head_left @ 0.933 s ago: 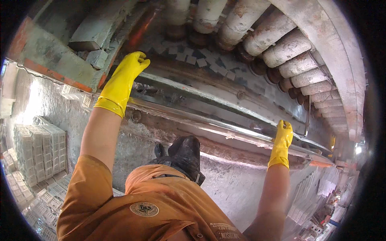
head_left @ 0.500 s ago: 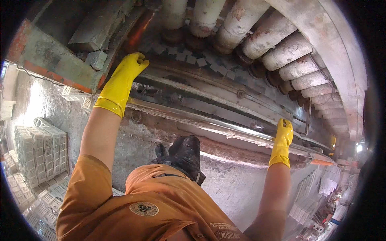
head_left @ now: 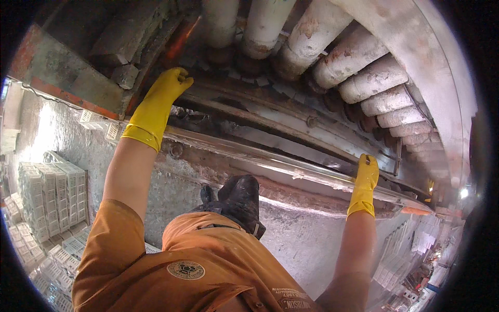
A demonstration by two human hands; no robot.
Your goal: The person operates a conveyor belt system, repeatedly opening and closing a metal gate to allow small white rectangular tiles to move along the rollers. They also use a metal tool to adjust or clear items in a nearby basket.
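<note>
Both my hands wear yellow rubber gloves and reach forward to a long machine. My left hand is closed at the left end of a long metal rail, its fingers curled at the rail's edge. Far to the right, my right hand is closed too, knuckles up, against the same rail. What lies inside the curled fingers is hidden. Behind the rail runs a dark, wet bed under a row of thick, whitish cylinders. A few small, pale pieces show dimly at the cylinders' feet.
A shiny metal ledge runs along the machine's near side. To the left is a rusty orange-edged frame. White plastic crates are stacked at lower left. A curved pale housing arches over the cylinders.
Many pale square pieces lay under the cylinders half a second ago; now few show, and that area is darker and hazier. The cylinders look slightly shifted. Both hands have stayed in place.
</note>
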